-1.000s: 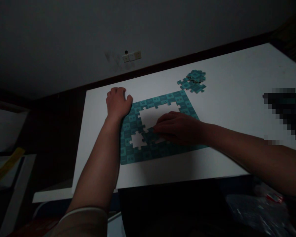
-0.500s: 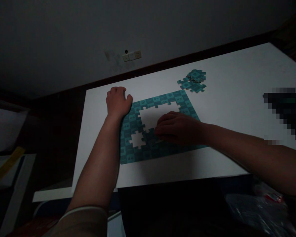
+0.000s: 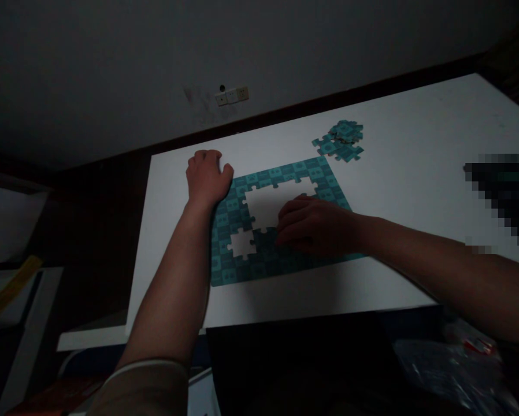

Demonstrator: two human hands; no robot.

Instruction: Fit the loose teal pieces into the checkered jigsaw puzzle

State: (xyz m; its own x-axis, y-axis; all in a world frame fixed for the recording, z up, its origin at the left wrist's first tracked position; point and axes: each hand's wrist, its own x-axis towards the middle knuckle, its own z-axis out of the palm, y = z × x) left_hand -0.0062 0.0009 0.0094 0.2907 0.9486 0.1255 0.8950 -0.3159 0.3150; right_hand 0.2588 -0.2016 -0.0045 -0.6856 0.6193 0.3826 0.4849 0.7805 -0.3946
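A teal checkered jigsaw puzzle (image 3: pixel 233 268) lies flat on the white table, with a large white gap in its middle and a small piece-shaped gap at lower left. My left hand (image 3: pixel 208 178) rests on the table at the puzzle's far left corner, thumb apart from the fingers, holding nothing. My right hand (image 3: pixel 311 225) is low over the puzzle at the right side of the large gap. Its fingers are bent and close together. The fingertips are partly hidden, so whatever they hold cannot be seen. Loose puzzle pieces (image 3: pixel 341 141) lie heaped beyond the puzzle's far right corner.
The white table (image 3: pixel 415 156) stands near a grey wall with sockets (image 3: pixel 232 96). A pixelated dark object (image 3: pixel 506 196) is at the table's right. Below the near edge, at right, there is a clear plastic bag (image 3: pixel 454 370). A yellow strip (image 3: pixel 12 292) shows at far left.
My right hand has shifted slightly to the right over the puzzle. A pale sliver beside its fingers no longer shows. The left hand stays in place.
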